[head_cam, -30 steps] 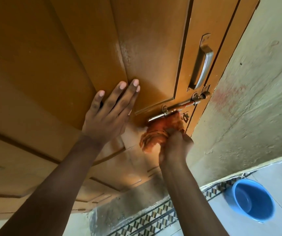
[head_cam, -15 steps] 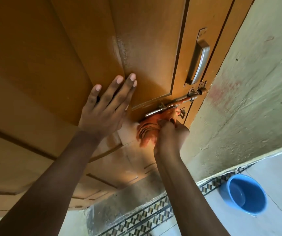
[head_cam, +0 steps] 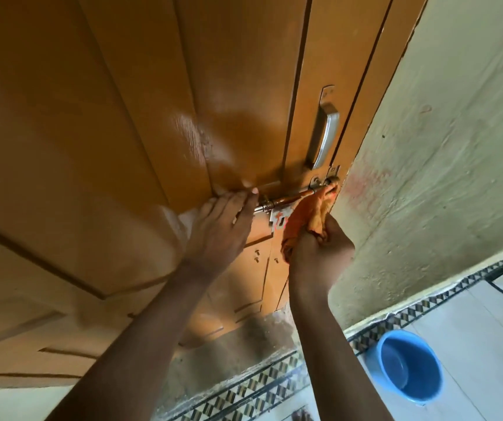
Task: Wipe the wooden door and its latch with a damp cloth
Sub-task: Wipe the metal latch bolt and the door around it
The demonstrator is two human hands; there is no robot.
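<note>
- Since half a second ago, your left hand [head_cam: 220, 229] has slid right across the orange-brown wooden door [head_cam: 98, 132]; it was spread flat on the panel, and now its fingertips [head_cam: 251, 194] touch the left end of the metal sliding-bolt latch [head_cam: 292, 199].
- Your right hand [head_cam: 320, 253] has carried the crumpled orange cloth [head_cam: 308, 214] from under the bolt's left part to its right end, at the door's edge.
- That left hand is open, fingers close together and extended, gripping nothing; its palm rests on the wood.
- You can see a glossy, wet-looking sheen on the panel above the latch, and the lower panels look paler and dull.
- Your latch runs slightly uphill to the right, its rod coppery in the middle, with a silver plate below it partly covered by the cloth.
- Your right hand is clenched around the bunched lower part of the cloth, whose upper tip presses against the bolt's right end.
- Above the latch a silver metal pull handle [head_cam: 324, 138] stands upright on the door stile.
- Right of the door you have a rough pale green plastered wall [head_cam: 444, 153] with faint reddish stains.
- Below it a patterned tile border [head_cam: 396, 317] runs along the pale tiled floor [head_cam: 487, 344], where a round blue plastic bucket [head_cam: 408, 367] stands well apart from the door.
</note>
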